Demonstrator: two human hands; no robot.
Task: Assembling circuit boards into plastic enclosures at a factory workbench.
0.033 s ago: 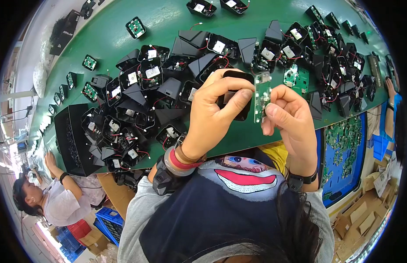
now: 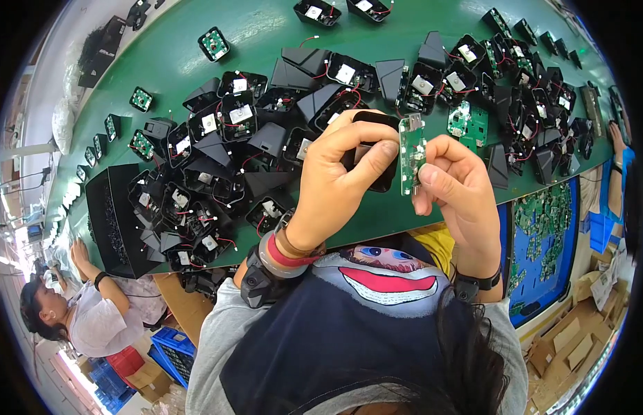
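both hands (image 2: pixel 342 176) raised, fingers pinched

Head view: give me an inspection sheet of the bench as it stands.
Surface: green table, crowded.
Job's things: black housing in left hand; green circuit board pinched upright by right hand.
Clutter: heap of black housings, loose boards, black tray.
Fingers: both hands closed on their parts.
Cables: red and black leads in the housings.
Surroundings: co-worker lower left; blue tray of boards; cartons.
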